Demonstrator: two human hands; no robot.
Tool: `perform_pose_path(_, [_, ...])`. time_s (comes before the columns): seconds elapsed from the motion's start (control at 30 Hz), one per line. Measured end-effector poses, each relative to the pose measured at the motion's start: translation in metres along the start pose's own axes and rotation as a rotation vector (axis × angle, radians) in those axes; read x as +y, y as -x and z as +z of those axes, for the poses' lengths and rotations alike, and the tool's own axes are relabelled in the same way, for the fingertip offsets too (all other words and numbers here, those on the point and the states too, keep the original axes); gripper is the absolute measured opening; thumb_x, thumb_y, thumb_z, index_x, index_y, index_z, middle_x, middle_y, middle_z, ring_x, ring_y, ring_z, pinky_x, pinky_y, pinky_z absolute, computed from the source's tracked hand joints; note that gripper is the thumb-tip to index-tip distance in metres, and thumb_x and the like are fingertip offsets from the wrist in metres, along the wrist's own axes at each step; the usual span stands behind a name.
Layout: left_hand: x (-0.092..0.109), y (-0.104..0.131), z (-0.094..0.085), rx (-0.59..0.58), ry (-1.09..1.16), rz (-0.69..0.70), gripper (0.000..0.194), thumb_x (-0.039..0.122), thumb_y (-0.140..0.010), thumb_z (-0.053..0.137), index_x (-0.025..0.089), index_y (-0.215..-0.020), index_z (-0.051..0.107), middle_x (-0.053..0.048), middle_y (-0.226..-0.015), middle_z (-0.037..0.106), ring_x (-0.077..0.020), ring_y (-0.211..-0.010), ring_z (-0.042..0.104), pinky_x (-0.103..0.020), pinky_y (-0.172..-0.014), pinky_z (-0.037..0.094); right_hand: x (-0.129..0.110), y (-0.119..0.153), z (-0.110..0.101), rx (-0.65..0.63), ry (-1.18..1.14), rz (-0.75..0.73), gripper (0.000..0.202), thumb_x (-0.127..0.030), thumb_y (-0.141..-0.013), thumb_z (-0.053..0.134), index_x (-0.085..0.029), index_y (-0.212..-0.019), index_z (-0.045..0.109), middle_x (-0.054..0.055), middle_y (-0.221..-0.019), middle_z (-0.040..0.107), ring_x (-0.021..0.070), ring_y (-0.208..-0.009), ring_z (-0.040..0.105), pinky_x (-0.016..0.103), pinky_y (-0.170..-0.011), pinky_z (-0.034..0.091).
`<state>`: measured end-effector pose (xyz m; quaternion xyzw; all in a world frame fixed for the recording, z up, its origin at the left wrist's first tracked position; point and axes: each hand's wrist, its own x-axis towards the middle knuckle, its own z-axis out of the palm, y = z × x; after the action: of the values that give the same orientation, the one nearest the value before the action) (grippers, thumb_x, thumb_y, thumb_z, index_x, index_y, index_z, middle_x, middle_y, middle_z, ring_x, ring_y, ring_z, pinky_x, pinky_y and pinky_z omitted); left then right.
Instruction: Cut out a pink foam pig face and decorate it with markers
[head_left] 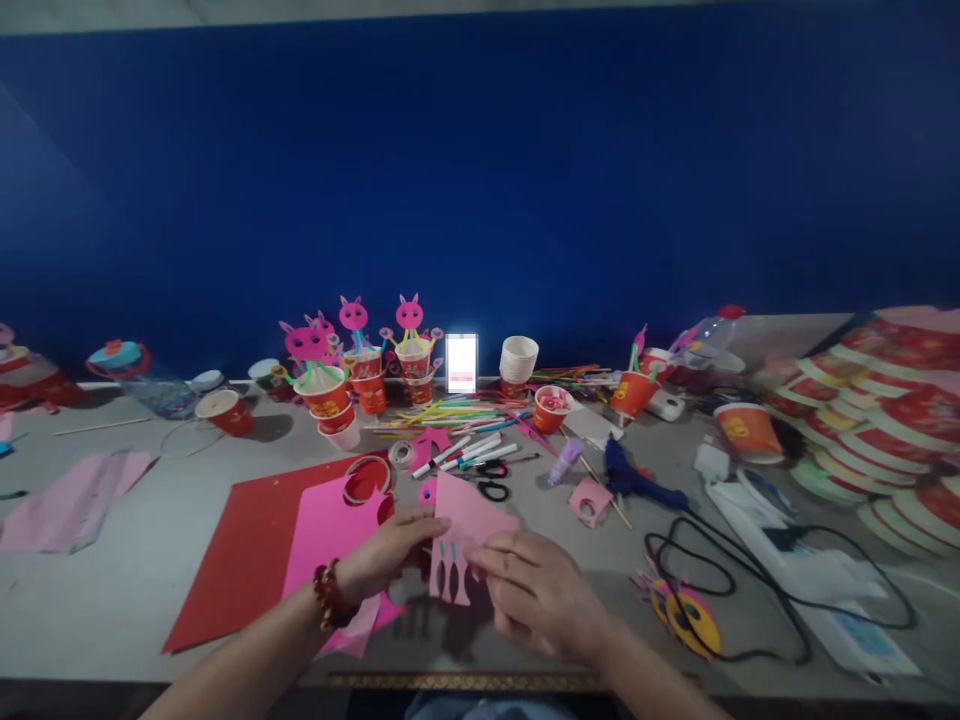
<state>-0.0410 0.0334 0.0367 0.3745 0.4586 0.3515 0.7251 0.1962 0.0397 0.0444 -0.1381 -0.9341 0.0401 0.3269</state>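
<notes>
Lower centre: my left hand (394, 548) and right hand (538, 590) pinch pink paper (471, 508), fingers (514, 545) closed, likely steadying its slotted edge.

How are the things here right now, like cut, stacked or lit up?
Pale pink paper: cut near one end, held
Left hand: holding the paper
Right hand: holding the paper
Red sheet: flat, partly covered
Markers: lying in a pile
White cups: stacked, upright
Phone-like screen: upright, lit
Glue gun: lying down

A smooth, matt pink paper sheet (474, 512), a shiny beaded bracelet (328, 597) (polished-looking), a clear plastic bottle (708, 340).
</notes>
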Motion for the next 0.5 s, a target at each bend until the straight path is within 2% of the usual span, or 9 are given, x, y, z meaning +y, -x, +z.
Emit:
perform_pose_path(0.07, [-0.004,-0.002,-0.003,0.054,-0.017,0.035,0.033,0.045,-0.072,0.076,0.014,-0.075,0.065,0.000,-0.063,0.059,-0.0120,-0.053,0.053,-0.022,-0.050,0.042,0.006,0.004,0.001,-0.036,-0.039,0.001,0.016,-0.021,-0.084,0.059,-0.020,-0.098,0.065,0.009,-0.116,0.072,0.0242,-0.102,0.063,0.038,-0.086,0.053])
perform_pose_path(0.13, [-0.007,-0.006,-0.009,0.133,-0.030,0.105,0.031,0.043,-0.071,0.076,0.015,-0.069,0.064,0.000,-0.061,0.058,-0.0119,-0.054,0.051,-0.023,-0.052,0.042,0.015,0.009,0.001,-0.019,-0.106,0.069,0.022,-0.030,-0.088,0.058,-0.020,-0.107,0.063,0.010,-0.116,0.071,0.0241,-0.104,0.063,0.039,-0.090,0.051])
perform_pose_path(0.2, [-0.008,-0.011,-0.020,0.229,-0.036,0.202,0.031,0.043,-0.069,0.075,0.016,-0.063,0.062,-0.001,-0.060,0.059,-0.0134,-0.057,0.051,-0.024,-0.055,0.042,0.030,0.011,0.004,0.057,-0.123,0.242,0.021,-0.028,-0.094,0.050,-0.020,-0.110,0.061,0.011,-0.114,0.071,0.0230,-0.105,0.064,0.039,-0.094,0.049])
perform_pose_path(0.27, [-0.005,-0.018,-0.033,0.328,-0.032,0.295,0.035,0.048,-0.070,0.070,0.017,-0.060,0.058,0.000,-0.059,0.058,-0.0140,-0.058,0.051,-0.025,-0.056,0.042,0.047,0.009,0.012,0.088,-0.017,0.535,0.020,-0.023,-0.098,0.043,-0.021,-0.108,0.061,0.011,-0.112,0.070,0.0236,-0.108,0.063,0.039,-0.093,0.049])
perform_pose_path(0.3, [-0.003,-0.021,-0.039,0.373,-0.033,0.332,0.037,0.051,-0.071,0.068,0.018,-0.059,0.056,0.001,-0.057,0.055,-0.0130,-0.056,0.048,-0.024,-0.055,0.041,0.056,0.007,0.017,0.048,0.054,0.637,0.020,-0.023,-0.098,0.044,-0.021,-0.109,0.061,0.011,-0.113,0.068,0.0246,-0.109,0.062,0.040,-0.094,0.048])
perform_pose_path(0.37, [0.000,-0.024,-0.049,0.434,-0.056,0.377,0.039,0.051,-0.069,0.071,0.018,-0.058,0.055,0.004,-0.053,0.049,-0.0102,-0.050,0.042,-0.022,-0.049,0.035,0.070,0.000,0.029,-0.188,0.177,0.725,0.021,-0.021,-0.096,0.046,-0.018,-0.112,0.060,0.012,-0.113,0.067,0.0258,-0.109,0.060,0.040,-0.093,0.048])
perform_pose_path(0.5, [-0.001,-0.020,-0.059,0.467,-0.103,0.394,0.043,0.049,-0.066,0.079,0.016,-0.055,0.054,0.006,-0.049,0.043,-0.0066,-0.043,0.033,-0.020,-0.043,0.023,0.082,-0.012,0.045,-0.310,0.211,0.711,0.022,-0.012,-0.087,0.054,-0.017,-0.107,0.062,0.011,-0.109,0.066,0.0262,-0.105,0.060,0.036,-0.090,0.047])
